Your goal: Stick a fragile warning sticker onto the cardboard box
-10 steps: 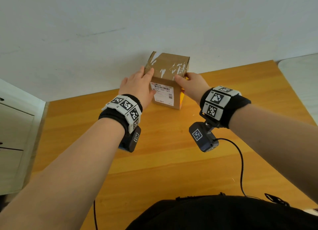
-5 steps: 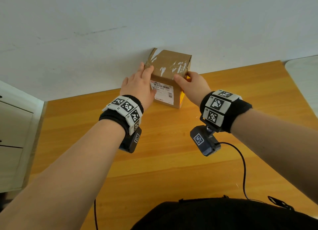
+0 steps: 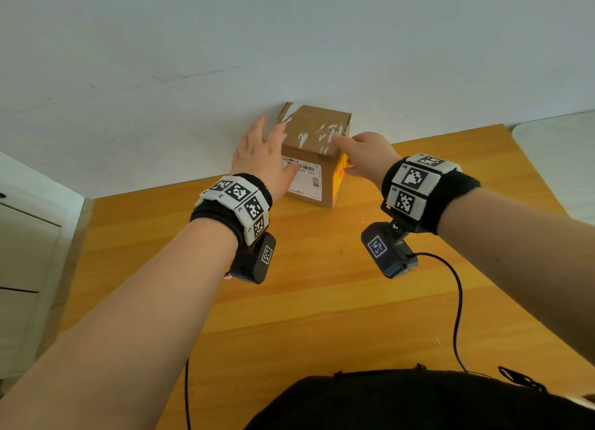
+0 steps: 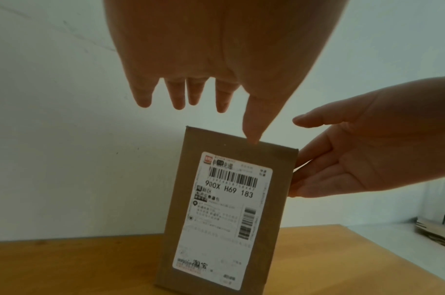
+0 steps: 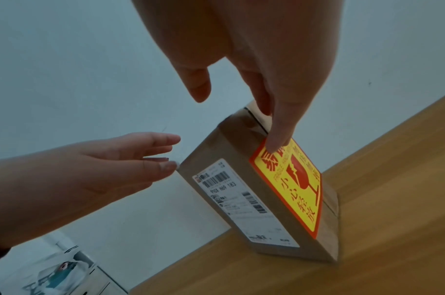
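Note:
A small cardboard box [image 3: 314,133] stands on the wooden table [image 3: 322,284] close to the wall, with a white shipping label [image 4: 226,215] on its near face. A yellow and red fragile sticker [image 5: 292,185] lies flat on its right face. My left hand [image 3: 262,154] is beside the box's left side with fingers straight and spread, and its thumb tip [image 4: 252,139] is at the top edge. My right hand [image 3: 365,154] is at the right side, where one straight fingertip [image 5: 275,144] touches the sticker's upper corner. Neither hand holds anything.
A pale wall [image 3: 289,43] rises directly behind the box. A white cabinet [image 3: 25,252] stands left of the table and a white surface [image 3: 557,159] to the right. A black cable [image 3: 457,300] trails from my right wrist across the near table.
My left hand has loosened from the box's left side, its fingers now spread and straighter. The box stands a little nearer the wall. My right hand stays at the sticker side.

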`<control>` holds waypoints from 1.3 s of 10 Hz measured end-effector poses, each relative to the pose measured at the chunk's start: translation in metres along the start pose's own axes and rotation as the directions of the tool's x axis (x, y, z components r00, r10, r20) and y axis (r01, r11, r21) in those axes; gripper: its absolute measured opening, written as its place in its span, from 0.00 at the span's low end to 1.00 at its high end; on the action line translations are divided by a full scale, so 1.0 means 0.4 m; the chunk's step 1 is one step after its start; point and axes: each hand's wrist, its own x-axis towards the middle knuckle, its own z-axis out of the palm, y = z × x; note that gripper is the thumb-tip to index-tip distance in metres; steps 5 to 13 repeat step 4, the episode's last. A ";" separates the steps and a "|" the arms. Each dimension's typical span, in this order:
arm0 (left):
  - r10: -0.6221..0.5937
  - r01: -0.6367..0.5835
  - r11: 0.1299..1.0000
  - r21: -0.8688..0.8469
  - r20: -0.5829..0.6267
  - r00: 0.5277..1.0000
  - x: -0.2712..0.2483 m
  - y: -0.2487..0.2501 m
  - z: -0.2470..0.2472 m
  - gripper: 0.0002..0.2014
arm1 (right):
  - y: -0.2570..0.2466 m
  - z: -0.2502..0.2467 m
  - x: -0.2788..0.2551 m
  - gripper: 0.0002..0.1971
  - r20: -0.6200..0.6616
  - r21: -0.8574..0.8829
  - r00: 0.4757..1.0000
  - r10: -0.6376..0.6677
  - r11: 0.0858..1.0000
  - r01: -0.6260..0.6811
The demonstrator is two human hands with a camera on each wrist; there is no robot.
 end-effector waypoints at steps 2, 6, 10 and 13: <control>0.073 -0.077 0.993 -0.090 -0.041 0.996 -0.037 0.004 -0.022 0.29 | -0.002 -0.004 -0.047 0.29 -0.044 -0.077 0.996 -0.082 0.994 0.078; 0.147 -0.153 0.982 -0.109 -0.062 0.987 -0.063 0.000 -0.037 0.28 | 0.001 0.000 -0.071 0.24 -0.088 -0.123 0.989 -0.121 0.986 0.110; 0.147 -0.153 0.982 -0.109 -0.062 0.987 -0.063 0.000 -0.037 0.28 | 0.001 0.000 -0.071 0.24 -0.088 -0.123 0.989 -0.121 0.986 0.110; 0.147 -0.153 0.982 -0.109 -0.062 0.987 -0.063 0.000 -0.037 0.28 | 0.001 0.000 -0.071 0.24 -0.088 -0.123 0.989 -0.121 0.986 0.110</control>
